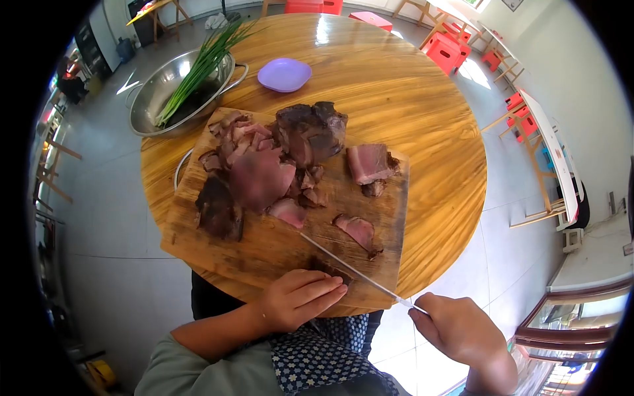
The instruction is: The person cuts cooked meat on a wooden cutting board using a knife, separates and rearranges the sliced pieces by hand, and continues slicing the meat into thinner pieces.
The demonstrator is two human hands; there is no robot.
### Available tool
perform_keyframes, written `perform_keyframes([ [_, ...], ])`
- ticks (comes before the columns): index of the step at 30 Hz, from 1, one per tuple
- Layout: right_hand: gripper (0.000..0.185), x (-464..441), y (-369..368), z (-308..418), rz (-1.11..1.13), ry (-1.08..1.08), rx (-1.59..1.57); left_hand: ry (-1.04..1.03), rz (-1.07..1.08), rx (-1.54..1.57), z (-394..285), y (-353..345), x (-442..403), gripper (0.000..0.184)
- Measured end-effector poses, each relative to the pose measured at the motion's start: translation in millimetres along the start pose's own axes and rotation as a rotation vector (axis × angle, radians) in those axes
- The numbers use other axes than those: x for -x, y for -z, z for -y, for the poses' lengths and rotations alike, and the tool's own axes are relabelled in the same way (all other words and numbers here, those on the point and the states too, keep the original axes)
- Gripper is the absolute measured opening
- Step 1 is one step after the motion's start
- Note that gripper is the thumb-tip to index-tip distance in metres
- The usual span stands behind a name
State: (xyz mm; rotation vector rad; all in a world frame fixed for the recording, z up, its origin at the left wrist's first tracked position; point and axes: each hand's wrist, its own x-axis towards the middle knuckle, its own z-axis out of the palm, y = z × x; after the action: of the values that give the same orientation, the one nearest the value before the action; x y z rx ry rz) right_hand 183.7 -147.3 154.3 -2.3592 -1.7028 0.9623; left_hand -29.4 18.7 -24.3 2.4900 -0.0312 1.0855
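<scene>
The round wooden counter [436, 191] is the largest thing, and the cutting board [264, 254] lies near its front edge, carrying dark-crusted, pink-centred meat [261, 178] heaped mostly at its left and far side. Beyond the board's far left corner, a metal basin [146, 105] holds long green stalks [198, 72]; a purple dish [284, 74] sits to its right. The right hand [456, 327] grips the knife [356, 272], blade angled across the board. The left hand [305, 297], fingers together, presses a dark piece [333, 269] beside the blade. No writing is readable.
</scene>
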Motion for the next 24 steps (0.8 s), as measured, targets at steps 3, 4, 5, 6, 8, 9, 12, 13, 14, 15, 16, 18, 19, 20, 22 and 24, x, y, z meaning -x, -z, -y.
perform_keyframes([
  [3,0.018,0.3,-0.6,6.1,-0.002,0.008,0.031,-0.004,0.037,-0.010,-0.4,-1.6,-0.8,0.035],
  [4,0.018,0.0,-1.0,6.4,0.013,-0.001,0.059,0.009,0.041,0.002,-0.6,-1.2,-0.9,0.035],
  [5,0.018,-0.5,-1.6,5.4,0.018,-0.005,0.054,0.023,0.045,0.015,-0.7,-0.4,-1.2,0.034],
  [6,0.017,-0.8,-2.4,4.3,0.008,0.012,0.067,0.026,0.050,0.018,-0.6,-0.1,-1.9,0.034],
  [8,0.016,-1.5,-3.7,2.9,0.000,0.030,0.078,0.039,0.027,0.030,-0.9,-0.3,-4.2,0.033],
  [9,0.016,-1.5,-4.0,2.8,0.012,0.035,0.082,0.041,0.030,0.031,-0.9,0.4,-4.9,0.033],
  [12,0.016,-2.1,-5.2,3.4,0.025,0.041,0.091,0.058,0.034,0.048,-1.1,1.1,-5.8,0.032],
  [13,0.016,-2.7,-5.4,3.6,0.024,0.044,0.097,0.064,0.025,0.060,-1.1,0.6,-6.5,0.032],
  [14,0.016,-3.4,-5.3,3.8,0.024,0.046,0.095,0.069,0.017,0.071,-0.5,0.8,-6.5,0.032],
  [15,0.016,-3.8,-4.9,3.8,0.048,0.041,0.098,0.070,0.019,0.070,0.2,0.7,-5.5,0.032],
  [16,0.017,-4.4,-4.5,3.9,0.073,0.037,0.100,0.070,0.022,0.074,0.6,0.1,-3.9,0.032],
  [18,0.017,-5.7,-3.0,5.1,0.094,0.032,0.110,0.071,0.030,0.079,1.2,1.0,-3.1,0.031],
  [19,0.017,-6.5,-2.0,5.9,0.112,0.026,0.123,0.062,0.037,0.083,1.0,2.8,-4.4,0.030],
  [20,0.017,-6.7,0.8,6.6,0.114,0.027,0.119,0.052,0.042,0.088,0.7,4.0,-5.7,0.028],
  [22,0.017,-5.1,9.5,7.3,0.203,0.031,0.175,0.050,0.040,0.099,1.0,4.0,-6.9,0.027],
  [24,0.016,1.1,17.7,8.0,0.240,0.003,0.181,0.052,0.038,0.105,2.3,1.4,-5.7,0.026],
])
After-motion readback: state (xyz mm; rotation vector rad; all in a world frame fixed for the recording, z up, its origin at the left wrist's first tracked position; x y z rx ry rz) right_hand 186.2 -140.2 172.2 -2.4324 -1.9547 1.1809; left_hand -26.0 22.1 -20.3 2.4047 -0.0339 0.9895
